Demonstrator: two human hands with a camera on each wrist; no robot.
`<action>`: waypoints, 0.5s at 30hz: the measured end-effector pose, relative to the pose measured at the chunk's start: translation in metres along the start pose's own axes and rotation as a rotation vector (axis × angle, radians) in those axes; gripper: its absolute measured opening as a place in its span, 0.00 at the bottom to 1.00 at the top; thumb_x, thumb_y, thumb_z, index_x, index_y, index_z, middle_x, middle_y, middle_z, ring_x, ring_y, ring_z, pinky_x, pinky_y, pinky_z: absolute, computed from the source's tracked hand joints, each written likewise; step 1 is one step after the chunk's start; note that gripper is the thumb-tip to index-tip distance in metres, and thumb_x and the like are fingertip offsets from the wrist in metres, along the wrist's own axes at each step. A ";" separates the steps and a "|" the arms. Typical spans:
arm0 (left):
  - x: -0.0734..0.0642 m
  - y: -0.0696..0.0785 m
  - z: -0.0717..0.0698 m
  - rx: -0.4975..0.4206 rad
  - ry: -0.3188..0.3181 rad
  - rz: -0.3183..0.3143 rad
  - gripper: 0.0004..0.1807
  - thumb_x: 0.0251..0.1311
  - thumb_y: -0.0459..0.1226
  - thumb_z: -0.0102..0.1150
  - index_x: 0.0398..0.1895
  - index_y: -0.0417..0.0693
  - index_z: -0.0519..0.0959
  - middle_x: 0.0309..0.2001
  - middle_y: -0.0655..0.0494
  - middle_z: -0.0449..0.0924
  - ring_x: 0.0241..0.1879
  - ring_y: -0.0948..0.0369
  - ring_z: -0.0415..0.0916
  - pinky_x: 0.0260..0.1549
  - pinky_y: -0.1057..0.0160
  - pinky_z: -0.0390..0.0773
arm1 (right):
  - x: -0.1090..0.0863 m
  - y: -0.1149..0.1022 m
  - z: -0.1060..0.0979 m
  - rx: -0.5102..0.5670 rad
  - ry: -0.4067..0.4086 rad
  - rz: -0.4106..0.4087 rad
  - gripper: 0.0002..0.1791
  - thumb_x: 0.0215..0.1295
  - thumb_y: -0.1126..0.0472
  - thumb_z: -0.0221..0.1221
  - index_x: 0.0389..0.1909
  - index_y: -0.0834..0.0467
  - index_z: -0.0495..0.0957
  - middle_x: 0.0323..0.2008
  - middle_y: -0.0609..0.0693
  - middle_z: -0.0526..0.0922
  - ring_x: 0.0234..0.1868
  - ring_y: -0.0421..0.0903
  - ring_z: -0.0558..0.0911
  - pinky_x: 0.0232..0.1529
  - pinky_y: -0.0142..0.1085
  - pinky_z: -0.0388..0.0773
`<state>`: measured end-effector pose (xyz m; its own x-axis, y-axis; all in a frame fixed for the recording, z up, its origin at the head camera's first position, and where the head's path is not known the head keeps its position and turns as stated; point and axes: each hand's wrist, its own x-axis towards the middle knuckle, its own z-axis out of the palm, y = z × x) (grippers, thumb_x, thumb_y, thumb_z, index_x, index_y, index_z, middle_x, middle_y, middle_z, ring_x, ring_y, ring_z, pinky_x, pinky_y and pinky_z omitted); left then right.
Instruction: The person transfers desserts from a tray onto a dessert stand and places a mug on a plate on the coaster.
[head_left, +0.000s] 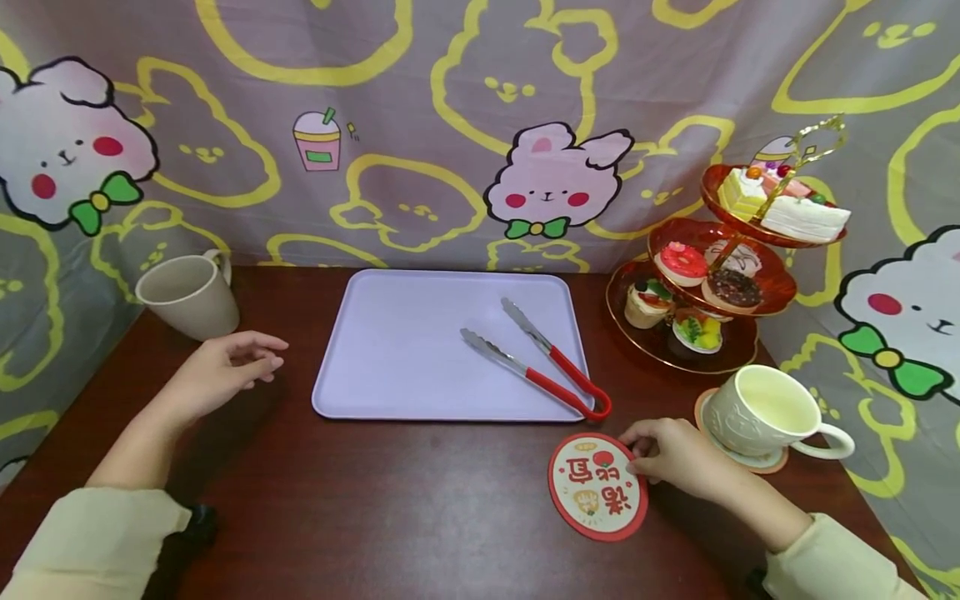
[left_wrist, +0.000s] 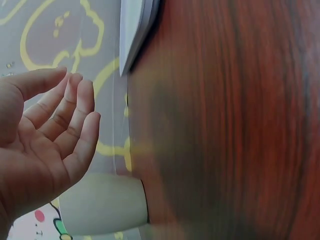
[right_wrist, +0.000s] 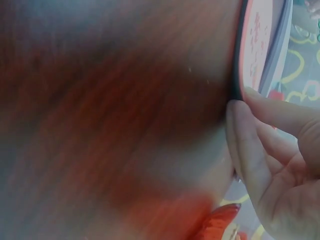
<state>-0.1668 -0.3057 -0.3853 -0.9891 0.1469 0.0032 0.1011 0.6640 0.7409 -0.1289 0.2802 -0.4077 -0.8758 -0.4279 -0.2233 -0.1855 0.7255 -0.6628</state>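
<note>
At the front right, my right hand (head_left: 675,454) pinches the edge of a round red-rimmed coaster (head_left: 597,487) between thumb and fingers. Printed characters and small pictures cover the coaster's pale face. In the right wrist view this coaster (right_wrist: 256,40) is seen nearly edge-on, its dark underside turned toward the table. My left hand (head_left: 219,375) is held over the table at the left, its fingers loosely bent around nothing. Just behind it stands a grey-beige mug (head_left: 191,300), whose lower side also shows below the hand in the left wrist view.
A lilac tray (head_left: 405,350) lies at the back middle, with red-handled metal tongs (head_left: 555,390) across its right side. Behind my right hand, a cream cup (head_left: 753,417) sits on another coaster (head_left: 776,463). A three-tier stand (head_left: 738,352) of cakes and doughnuts rises at the back right.
</note>
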 end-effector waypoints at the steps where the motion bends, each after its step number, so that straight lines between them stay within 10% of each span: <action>1: 0.000 -0.002 -0.002 -0.004 0.008 -0.002 0.18 0.72 0.35 0.59 0.59 0.31 0.78 0.43 0.39 0.83 0.34 0.64 0.80 0.31 0.62 0.80 | 0.000 0.000 -0.002 -0.017 0.002 0.004 0.11 0.57 0.69 0.70 0.42 0.63 0.85 0.25 0.44 0.79 0.22 0.40 0.79 0.23 0.33 0.79; 6: 0.001 -0.011 -0.016 -0.014 0.058 -0.050 0.20 0.73 0.38 0.58 0.60 0.31 0.77 0.45 0.37 0.84 0.35 0.70 0.80 0.33 0.68 0.80 | 0.003 0.003 -0.012 -0.125 -0.009 0.013 0.10 0.56 0.70 0.69 0.39 0.60 0.84 0.22 0.43 0.77 0.21 0.39 0.77 0.22 0.33 0.76; 9: 0.000 -0.017 -0.025 -0.057 0.090 -0.083 0.20 0.74 0.41 0.57 0.60 0.34 0.76 0.44 0.52 0.85 0.36 0.74 0.79 0.34 0.73 0.80 | 0.005 0.004 -0.018 -0.176 -0.017 0.018 0.10 0.56 0.71 0.70 0.38 0.59 0.83 0.21 0.42 0.75 0.20 0.40 0.75 0.21 0.33 0.73; 15: -0.009 -0.028 -0.045 -0.450 0.140 0.026 0.13 0.73 0.31 0.55 0.52 0.55 0.82 0.41 0.68 0.84 0.39 0.70 0.82 0.38 0.75 0.80 | 0.009 0.006 -0.027 -0.246 -0.029 0.018 0.11 0.55 0.70 0.72 0.37 0.59 0.82 0.20 0.43 0.75 0.19 0.40 0.73 0.21 0.33 0.72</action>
<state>-0.1657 -0.3586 -0.3758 -0.9949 0.0383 0.0934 0.1003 0.2731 0.9567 -0.1497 0.2959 -0.3941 -0.8674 -0.4265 -0.2563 -0.2761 0.8411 -0.4651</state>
